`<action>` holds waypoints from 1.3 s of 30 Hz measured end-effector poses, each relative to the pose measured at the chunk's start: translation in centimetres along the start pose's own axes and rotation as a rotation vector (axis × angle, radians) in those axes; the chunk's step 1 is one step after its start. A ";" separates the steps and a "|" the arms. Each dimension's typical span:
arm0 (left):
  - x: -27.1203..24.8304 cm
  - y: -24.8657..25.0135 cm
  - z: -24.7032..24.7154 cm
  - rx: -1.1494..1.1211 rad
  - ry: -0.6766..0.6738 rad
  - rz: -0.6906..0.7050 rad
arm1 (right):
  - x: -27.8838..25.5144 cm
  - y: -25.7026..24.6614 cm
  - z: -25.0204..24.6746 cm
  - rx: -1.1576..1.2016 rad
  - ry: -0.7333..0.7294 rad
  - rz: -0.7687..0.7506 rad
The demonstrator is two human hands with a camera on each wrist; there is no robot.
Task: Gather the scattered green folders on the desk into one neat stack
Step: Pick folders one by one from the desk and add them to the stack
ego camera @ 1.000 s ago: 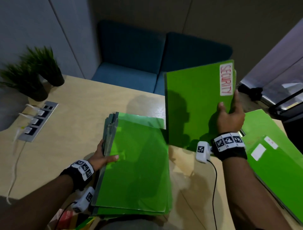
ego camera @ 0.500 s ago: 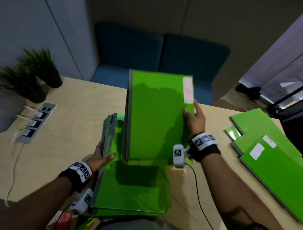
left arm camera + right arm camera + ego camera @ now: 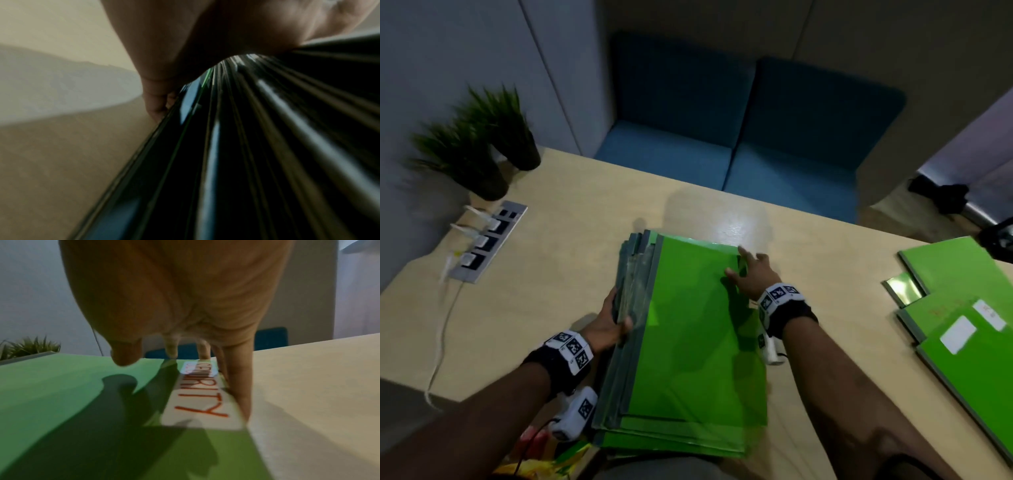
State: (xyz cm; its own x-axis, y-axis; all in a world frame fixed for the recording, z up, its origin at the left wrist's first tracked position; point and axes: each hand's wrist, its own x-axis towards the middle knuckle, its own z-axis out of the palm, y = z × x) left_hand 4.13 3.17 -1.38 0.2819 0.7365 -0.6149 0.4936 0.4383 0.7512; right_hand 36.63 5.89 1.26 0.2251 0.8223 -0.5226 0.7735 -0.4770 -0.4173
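1. Nearest us, at the desk's [image 3: 551, 274] near edge, the stack of green folders [image 3: 688, 435] lay with its near end overhanging that edge. We judged it still untidy, since the lower folders showed in steps beyond the top one at the near end.

2. Our left hand [image 3: 607, 322] gripped the stack's left side, thumb on top and fingers curled under the fanned spines; the left wrist view showed those edges running away from the palm.

3. What had changed: half a second earlier our right hand carried the SECURITY folder [image 3: 698, 329] tilted up over the stack; now it lay flat on top, so one more folder had joined the pile.

4. That folder's long axis ran from the desk's near edge toward its far edge, leaning slightly right. Its spine lay to the left and its white label [image 3: 201, 399] sat along the right edge at the far end.

5. Our right hand [image 3: 753, 274] rested at the folder's far right corner, fingers nearly straight and spread. The grip was open and loose, with the thumb clear of the cover, not pinching.

6. Toward the desk's right edge, the remaining green folders [image 3: 969, 308] lay overlapped, well apart from the stack. We judged the task unfinished until those were brought over.
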 end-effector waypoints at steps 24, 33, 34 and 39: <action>1.9 3.6 3.9 -0.044 0.036 0.003 | -8.4 28.7 -6.2 0.068 0.582 0.667; 3.2 2.3 5.5 -0.126 0.021 -0.054 | -9.3 30.8 -1.7 -0.240 0.322 0.454; 3.5 1.9 5.3 -0.137 0.013 -0.055 | -8.9 29.5 -1.3 -0.242 0.331 0.349; 2.7 3.0 6.1 -0.162 0.013 -0.055 | -8.2 30.2 -5.8 -0.104 0.449 0.187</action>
State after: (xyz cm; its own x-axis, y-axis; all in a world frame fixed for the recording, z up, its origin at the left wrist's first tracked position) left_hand 11.40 3.40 -2.24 0.2472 0.7155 -0.6535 0.3686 0.5543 0.7463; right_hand 61.59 -13.47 -2.70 0.5809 0.7889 -0.2003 0.7453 -0.6145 -0.2588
